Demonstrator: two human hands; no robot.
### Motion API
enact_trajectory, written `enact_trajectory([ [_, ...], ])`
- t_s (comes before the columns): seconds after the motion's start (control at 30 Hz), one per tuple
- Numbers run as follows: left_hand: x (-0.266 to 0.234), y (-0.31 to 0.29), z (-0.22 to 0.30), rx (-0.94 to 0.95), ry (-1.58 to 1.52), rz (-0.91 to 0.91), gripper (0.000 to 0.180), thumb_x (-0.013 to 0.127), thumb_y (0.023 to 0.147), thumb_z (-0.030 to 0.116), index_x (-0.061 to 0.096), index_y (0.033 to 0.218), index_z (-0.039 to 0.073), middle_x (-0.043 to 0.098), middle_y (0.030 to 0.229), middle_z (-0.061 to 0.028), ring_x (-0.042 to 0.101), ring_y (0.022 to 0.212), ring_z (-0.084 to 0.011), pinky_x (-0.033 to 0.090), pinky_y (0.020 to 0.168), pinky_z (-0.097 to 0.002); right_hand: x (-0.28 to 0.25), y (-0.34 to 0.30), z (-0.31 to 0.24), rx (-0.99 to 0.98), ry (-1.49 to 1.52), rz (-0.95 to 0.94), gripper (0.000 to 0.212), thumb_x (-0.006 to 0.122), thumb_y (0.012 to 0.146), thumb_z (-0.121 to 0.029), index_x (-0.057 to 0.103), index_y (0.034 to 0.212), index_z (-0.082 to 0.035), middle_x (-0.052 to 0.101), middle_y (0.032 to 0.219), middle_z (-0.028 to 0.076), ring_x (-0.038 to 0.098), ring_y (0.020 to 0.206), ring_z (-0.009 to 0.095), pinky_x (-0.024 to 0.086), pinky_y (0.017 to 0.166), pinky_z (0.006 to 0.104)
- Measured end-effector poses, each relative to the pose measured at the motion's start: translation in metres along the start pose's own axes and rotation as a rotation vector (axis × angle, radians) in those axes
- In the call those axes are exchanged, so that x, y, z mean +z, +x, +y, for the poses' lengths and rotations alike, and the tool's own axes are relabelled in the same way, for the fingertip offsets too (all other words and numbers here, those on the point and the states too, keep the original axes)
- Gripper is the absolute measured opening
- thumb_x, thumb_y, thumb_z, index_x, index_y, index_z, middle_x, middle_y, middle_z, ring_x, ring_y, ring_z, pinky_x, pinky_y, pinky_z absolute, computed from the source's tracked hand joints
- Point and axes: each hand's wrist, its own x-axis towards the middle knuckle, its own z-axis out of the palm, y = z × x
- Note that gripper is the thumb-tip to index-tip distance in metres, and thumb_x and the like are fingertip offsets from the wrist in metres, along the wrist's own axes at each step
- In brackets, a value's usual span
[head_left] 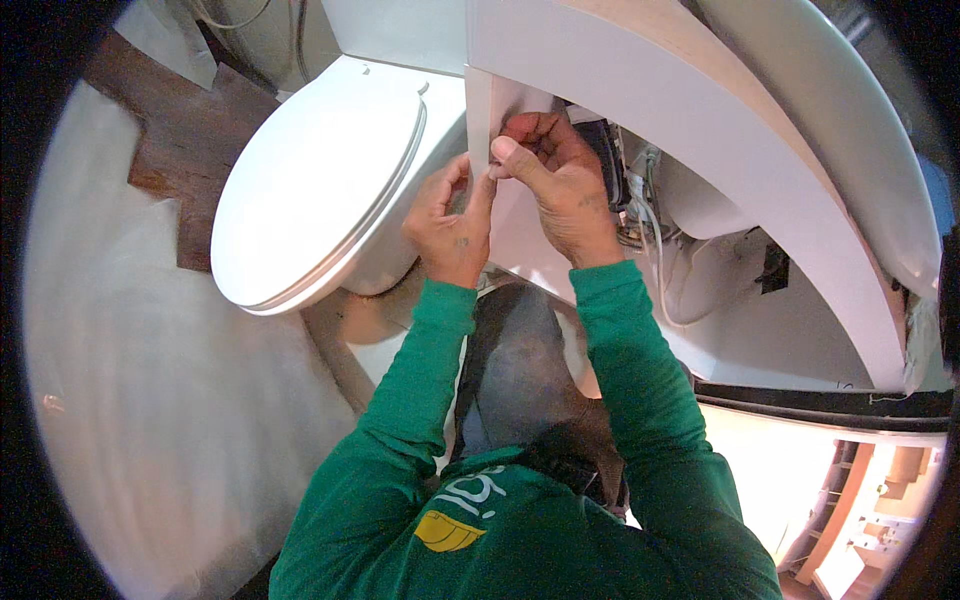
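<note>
My left hand (449, 222) is at the narrow edge of an upright white panel (480, 112), its thumb and fingers closed about the lower part of that edge. Close beside it, my right hand (568, 192) is on the panel's right side, with its thumb bent toward the edge and the fingers curled in. Anything small in the right fingers is hidden. The panel stands between a white toilet (320, 185) and the open space under a curved white counter (680, 90).
Inside the opening right of my hands are white hoses (655, 235), wires and a dark boxy part (607, 160). The toilet lid is down. Brown wood-look flooring (185, 150) meets a pale floor covering (150, 400) on the left. A bright doorway (800, 490) lies at the lower right.
</note>
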Motion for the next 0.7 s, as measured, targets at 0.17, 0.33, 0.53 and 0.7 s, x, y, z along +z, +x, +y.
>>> enact_trajectory([
  [0.17,-0.007,0.0,0.002,0.037,0.083,0.012,0.028,0.081,0.086,0.012,0.075,0.111,0.001,0.076,0.096,-0.0106,0.071,0.086,-0.0168,0.055,0.08,-0.0304,0.015,0.005,0.005,-0.064,-0.087,0.073,0.04,0.08,0.089,-0.037,0.067,0.1,-0.001,0.068,0.091,0.007,0.063,0.082,0.015,0.053,0.076,0.0308],
  [0.33,-0.006,-0.001,0.002,0.012,0.034,0.007,0.028,0.081,0.086,0.012,0.075,0.111,0.0,0.076,0.094,-0.0107,0.071,0.084,-0.0162,0.055,0.079,-0.0299,0.023,0.01,0.0,-0.109,-0.142,0.127,0.041,0.081,0.088,-0.038,0.066,0.095,-0.001,0.067,0.085,0.006,0.06,0.075,0.014,0.051,0.07,0.0295],
  [0.53,-0.007,0.0,0.0,0.053,0.078,0.003,0.03,0.081,0.085,0.013,0.075,0.112,0.002,0.076,0.095,-0.0114,0.071,0.085,-0.0165,0.055,0.08,-0.0303,0.031,0.013,-0.007,-0.159,-0.2,0.16,0.04,0.08,0.089,-0.037,0.063,0.098,-0.002,0.064,0.087,0.004,0.059,0.075,0.012,0.05,0.068,0.0289],
  [0.7,-0.004,0.0,0.002,-0.003,0.029,0.008,0.03,0.082,0.085,0.013,0.075,0.112,0.002,0.074,0.097,-0.0114,0.071,0.087,-0.0177,0.055,0.081,-0.0311,0.031,0.016,-0.024,-0.164,-0.379,0.148,0.034,0.077,0.092,-0.032,0.062,0.102,-0.003,0.062,0.088,0.003,0.058,0.075,0.011,0.049,0.067,0.0285],
])
